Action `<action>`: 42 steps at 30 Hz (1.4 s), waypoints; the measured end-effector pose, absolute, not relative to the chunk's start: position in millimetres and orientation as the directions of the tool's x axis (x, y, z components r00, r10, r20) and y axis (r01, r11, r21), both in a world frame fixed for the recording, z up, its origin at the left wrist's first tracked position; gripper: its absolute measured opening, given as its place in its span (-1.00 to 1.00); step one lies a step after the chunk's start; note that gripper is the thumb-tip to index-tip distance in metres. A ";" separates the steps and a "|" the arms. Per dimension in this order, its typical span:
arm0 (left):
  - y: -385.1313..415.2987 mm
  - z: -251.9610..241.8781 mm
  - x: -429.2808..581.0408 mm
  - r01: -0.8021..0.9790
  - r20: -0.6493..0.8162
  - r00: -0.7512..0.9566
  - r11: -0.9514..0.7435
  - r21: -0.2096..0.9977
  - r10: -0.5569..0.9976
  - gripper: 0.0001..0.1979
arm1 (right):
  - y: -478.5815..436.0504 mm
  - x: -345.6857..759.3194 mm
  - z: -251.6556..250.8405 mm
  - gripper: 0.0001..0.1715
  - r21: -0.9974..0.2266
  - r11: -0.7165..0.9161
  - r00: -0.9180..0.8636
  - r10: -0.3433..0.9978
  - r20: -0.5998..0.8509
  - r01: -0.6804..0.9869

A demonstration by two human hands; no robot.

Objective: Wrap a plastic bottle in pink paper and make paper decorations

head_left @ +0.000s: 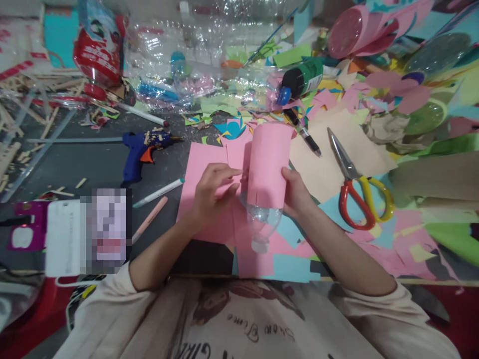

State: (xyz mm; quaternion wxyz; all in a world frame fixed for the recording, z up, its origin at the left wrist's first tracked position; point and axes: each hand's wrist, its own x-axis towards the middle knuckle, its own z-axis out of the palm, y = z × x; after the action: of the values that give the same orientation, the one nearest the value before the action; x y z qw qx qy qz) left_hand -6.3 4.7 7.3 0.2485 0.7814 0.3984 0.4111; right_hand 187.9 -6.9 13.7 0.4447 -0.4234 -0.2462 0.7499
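A clear plastic bottle [264, 222] wrapped in a sleeve of pink paper [268, 162] is tilted over the table, its neck toward me. My right hand [297, 192] grips it from the right side, thumb on the pink paper and the other fingers hidden behind. Just left of the bottle is my left hand [217, 192], its thumb and fingers apart and nothing between them. Beneath both hands lie pink paper sheets [200, 174].
Left of me lie a blue glue gun [134, 154], a green-tipped marker [159, 193] and a pink marker [150, 219]. Scissors [354, 182] with red and yellow handles rest on beige paper [318, 174] at right. Paper scraps, a green bottle [303, 80] and clear plastic crowd the back.
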 end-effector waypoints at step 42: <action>20.9 3.0 -9.7 0.091 0.052 -0.063 -0.046 0.995 0.997 -0.77 | 1.1 206.6 23.6 -0.29 -0.823 -0.289 0.171 0.893 -0.415 -0.489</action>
State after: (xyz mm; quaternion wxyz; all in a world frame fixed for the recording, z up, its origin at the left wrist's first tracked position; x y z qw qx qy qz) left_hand -9.7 20.9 3.0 0.4482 0.5175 0.5253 0.5053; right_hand 206.6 1.1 23.6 0.5634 -0.5180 -0.1954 0.6133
